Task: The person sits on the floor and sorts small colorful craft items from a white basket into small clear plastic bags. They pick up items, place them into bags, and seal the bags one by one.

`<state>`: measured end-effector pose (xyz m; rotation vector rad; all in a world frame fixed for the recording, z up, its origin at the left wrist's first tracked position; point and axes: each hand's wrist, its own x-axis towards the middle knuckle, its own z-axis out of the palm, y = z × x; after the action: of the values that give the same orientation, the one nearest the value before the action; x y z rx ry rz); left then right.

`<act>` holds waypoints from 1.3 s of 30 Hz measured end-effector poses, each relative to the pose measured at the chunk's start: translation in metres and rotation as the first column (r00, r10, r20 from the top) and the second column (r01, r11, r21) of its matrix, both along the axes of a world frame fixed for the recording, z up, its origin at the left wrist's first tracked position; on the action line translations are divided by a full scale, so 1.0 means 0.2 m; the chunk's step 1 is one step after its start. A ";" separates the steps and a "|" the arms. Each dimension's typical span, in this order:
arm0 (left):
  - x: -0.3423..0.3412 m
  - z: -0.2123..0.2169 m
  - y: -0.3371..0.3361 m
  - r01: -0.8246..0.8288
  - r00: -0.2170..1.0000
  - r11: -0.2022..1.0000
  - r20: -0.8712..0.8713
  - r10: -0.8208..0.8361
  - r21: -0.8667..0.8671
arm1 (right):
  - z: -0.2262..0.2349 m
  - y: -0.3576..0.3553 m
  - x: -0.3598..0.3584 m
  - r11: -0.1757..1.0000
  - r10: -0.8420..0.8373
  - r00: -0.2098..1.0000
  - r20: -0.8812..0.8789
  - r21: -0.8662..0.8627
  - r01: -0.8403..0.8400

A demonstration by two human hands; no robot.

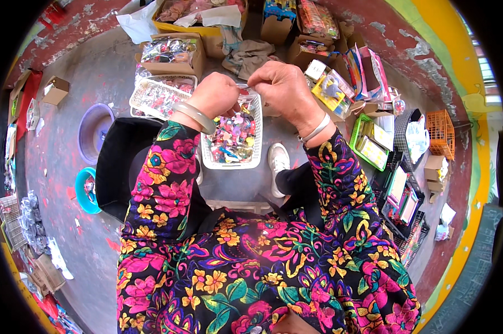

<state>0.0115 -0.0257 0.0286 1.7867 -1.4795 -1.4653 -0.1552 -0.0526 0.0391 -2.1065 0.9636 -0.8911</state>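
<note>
My left hand (215, 93) and my right hand (285, 92) are raised close together over the far end of a white plastic basket (232, 165). The right fingers are pinched. Those of the left are curled inward, with their tips partly hidden. Between the hands a thin, clear plastic piece (245, 88) shows; it looks like a small bag, but most of it is covered. Below them, the basket holds many small colourful items (235, 131), some in shiny clear wrapping. It stands on the floor between my feet.
Behind my left hand is another white basket (146, 103) with clear packets, beside a cardboard box (190, 62) of packets. Purple (87, 133) and turquoise basins (84, 192) stand at left. On the right are a green tray (368, 142), black crates (393, 195) and an orange crate (440, 133).
</note>
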 end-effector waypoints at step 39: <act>0.04 0.08 0.02 -0.240 0.911 0.971 -0.349 0.217 -0.023 | 0.02 -0.08 -0.09 0.923 0.156 0.988 0.015 0.354 -0.151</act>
<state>0.0203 -0.0208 0.0452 1.5091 -1.0900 -1.4971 -0.1723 -0.0689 0.0432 -1.8489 0.8772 -0.5746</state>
